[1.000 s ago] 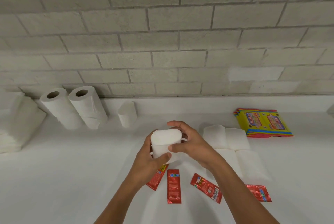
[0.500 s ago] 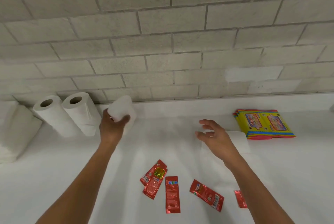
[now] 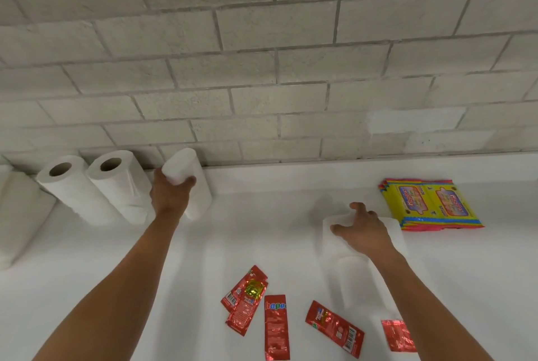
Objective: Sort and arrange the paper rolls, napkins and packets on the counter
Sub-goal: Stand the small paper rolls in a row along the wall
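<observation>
1. The left hand point(image 3: 171, 196) is grasping a napkin bundle point(image 3: 186, 177) at the counter's point(image 3: 87, 258) back wall, beside two paper rolls point(image 3: 116, 186).
2. The right hand point(image 3: 364, 229) is resting loosely curled on the folded napkins point(image 3: 332, 232), clenching nothing.
3. Red packets point(image 3: 276, 325) are lying near the front.

Both forearms are bare to the frame edge (no sleeves, rings, or watch visible).

"Giggles" on yellow packets point(image 3: 431, 205), "hape" on red sachet point(image 3: 276, 327)
</observation>
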Demonstrator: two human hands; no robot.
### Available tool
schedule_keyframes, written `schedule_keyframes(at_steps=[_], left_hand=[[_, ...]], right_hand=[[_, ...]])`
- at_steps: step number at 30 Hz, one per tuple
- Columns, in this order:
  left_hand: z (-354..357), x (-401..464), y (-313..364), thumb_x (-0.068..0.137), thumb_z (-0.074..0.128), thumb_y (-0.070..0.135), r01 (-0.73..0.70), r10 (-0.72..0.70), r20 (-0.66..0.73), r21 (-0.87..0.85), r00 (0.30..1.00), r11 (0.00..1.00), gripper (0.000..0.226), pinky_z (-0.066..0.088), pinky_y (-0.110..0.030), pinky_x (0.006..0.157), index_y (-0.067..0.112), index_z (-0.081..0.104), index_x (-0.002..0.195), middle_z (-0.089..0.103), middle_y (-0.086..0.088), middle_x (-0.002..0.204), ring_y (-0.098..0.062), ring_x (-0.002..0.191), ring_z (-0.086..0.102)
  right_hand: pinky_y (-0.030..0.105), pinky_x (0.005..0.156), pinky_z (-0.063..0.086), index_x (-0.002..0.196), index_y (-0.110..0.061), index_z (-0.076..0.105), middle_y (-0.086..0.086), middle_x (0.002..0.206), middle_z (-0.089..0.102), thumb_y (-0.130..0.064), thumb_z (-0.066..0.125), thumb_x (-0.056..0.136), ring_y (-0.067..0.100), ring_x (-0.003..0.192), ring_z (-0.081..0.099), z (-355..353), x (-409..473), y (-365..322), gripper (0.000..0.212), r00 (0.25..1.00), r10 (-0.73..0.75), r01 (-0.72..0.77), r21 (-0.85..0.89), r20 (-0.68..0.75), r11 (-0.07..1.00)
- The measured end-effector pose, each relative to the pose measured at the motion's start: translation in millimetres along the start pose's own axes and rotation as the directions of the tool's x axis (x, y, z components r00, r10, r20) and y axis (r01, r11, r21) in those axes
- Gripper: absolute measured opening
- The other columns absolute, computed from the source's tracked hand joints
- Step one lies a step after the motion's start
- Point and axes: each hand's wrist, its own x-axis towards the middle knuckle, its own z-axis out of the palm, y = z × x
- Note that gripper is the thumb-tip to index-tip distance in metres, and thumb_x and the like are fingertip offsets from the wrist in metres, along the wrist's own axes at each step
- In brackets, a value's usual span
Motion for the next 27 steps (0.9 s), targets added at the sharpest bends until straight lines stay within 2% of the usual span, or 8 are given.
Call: schedule_keyframes(at_steps=[5, 8, 11, 14, 17, 20, 23, 27], left_hand=[[0, 2, -1, 0.076, 0.082, 0.034, -0.008, 0.007, 0.02, 0.004, 1.0, 1.0, 0.078, 0.047, -0.058, 0.1, 0.009, 0.042, 0.137, 0.057, -0.015, 0.132, -0.041, 0.123, 0.052], [-2, 3, -3, 0.072, 0.086, 0.036, 0.011, -0.01, 0.054, -0.012, 0.998, 1.0, 0.092, 0.046, -0.058, 0.102, 0.013, 0.034, 0.144, 0.052, -0.013, 0.138, -0.039, 0.126, 0.05], [-5, -6, -7, 0.07, 0.087, 0.036, 0.034, -0.03, 0.075, -0.053, 0.997, 0.998, 0.105, 0.043, -0.059, 0.105, 0.02, 0.023, 0.152, 0.046, -0.012, 0.144, -0.037, 0.129, 0.047], [-8, -28, -13, 0.076, 0.084, 0.035, 0.085, -0.078, 0.089, -0.082, 0.993, 0.993, 0.107, 0.04, -0.054, 0.108, 0.023, 0.014, 0.156, 0.039, -0.012, 0.149, -0.036, 0.134, 0.042], [-10, -58, -21, 0.079, 0.082, 0.033, 0.146, -0.135, 0.103, -0.112, 0.985, 0.983, 0.105, 0.04, -0.051, 0.109, 0.026, 0.012, 0.157, 0.036, -0.01, 0.152, -0.035, 0.137, 0.041], [-9, -91, -27, 0.08, 0.082, 0.028, 0.161, -0.135, 0.159, -0.169, 0.978, 0.972, 0.101, 0.041, -0.052, 0.108, 0.026, 0.016, 0.156, 0.037, -0.01, 0.152, -0.036, 0.135, 0.044], [-5, -126, -25, 0.083, 0.08, 0.026, 0.139, -0.087, 0.264, -0.183, 0.96, 0.973, 0.091, 0.045, -0.048, 0.103, 0.028, 0.024, 0.154, 0.039, -0.006, 0.152, -0.032, 0.13, 0.049], [8, -168, -22, 0.082, 0.081, 0.031, 0.076, -0.003, 0.43, -0.153, 0.903, 0.985, 0.084, 0.049, -0.033, 0.084, 0.035, 0.031, 0.15, 0.045, 0.003, 0.145, -0.019, 0.118, 0.051]], right_hand=[[0.038, 0.1, 0.042, 0.145, -0.022, 0.03, 0.014, 0.133, 0.047, -0.036, 0.075, 0.076, 0.037, 0.123, 0.05, 10, 4, -9, 0.083, 0.999, 0.014, -0.013, -0.032, 0.048, 0.999], [0.035, 0.096, 0.042, 0.144, -0.022, 0.034, 0.012, 0.133, 0.044, -0.031, 0.075, 0.077, 0.036, 0.121, 0.053, 16, 3, -13, 0.079, 0.998, -0.01, 0.011, -0.016, 0.058, 1.0], [0.033, 0.096, 0.042, 0.143, -0.021, 0.035, 0.014, 0.133, 0.042, -0.029, 0.079, 0.075, 0.035, 0.12, 0.053, 19, 3, -12, 0.081, 0.998, -0.006, 0.001, 0.073, 0.069, 0.997], [0.038, 0.1, 0.047, 0.142, -0.02, 0.036, 0.015, 0.13, 0.052, -0.028, 0.085, 0.068, 0.032, 0.118, 0.054, 19, 3, -9, 0.089, 0.997, -0.004, -0.01, 0.178, 0.077, 0.984], [0.037, 0.094, 0.052, 0.14, -0.021, 0.04, 0.009, 0.124, 0.057, -0.021, 0.087, 0.067, 0.03, 0.111, 0.06, 19, -2, -8, 0.088, 0.998, -0.037, 0.02, 0.259, 0.059, 0.966], [0.035, 0.092, 0.052, 0.139, -0.022, 0.043, 0.007, 0.125, 0.056, -0.014, 0.087, 0.067, 0.027, 0.11, 0.06, 21, -8, -7, 0.085, 0.994, -0.097, 0.074, 0.319, 0.057, 0.945], [0.032, 0.089, 0.051, 0.138, -0.023, 0.045, 0.008, 0.129, 0.057, -0.008, 0.085, 0.068, 0.023, 0.107, 0.06, 20, -16, -9, 0.082, 0.984, -0.166, 0.134, 0.36, 0.058, 0.923], [0.026, 0.079, 0.049, 0.138, -0.029, 0.047, 0.004, 0.125, 0.058, -0.005, 0.081, 0.071, 0.017, 0.104, 0.058, 16, -33, -18, 0.079, 0.963, -0.264, 0.216, 0.433, 0.053, 0.875]])
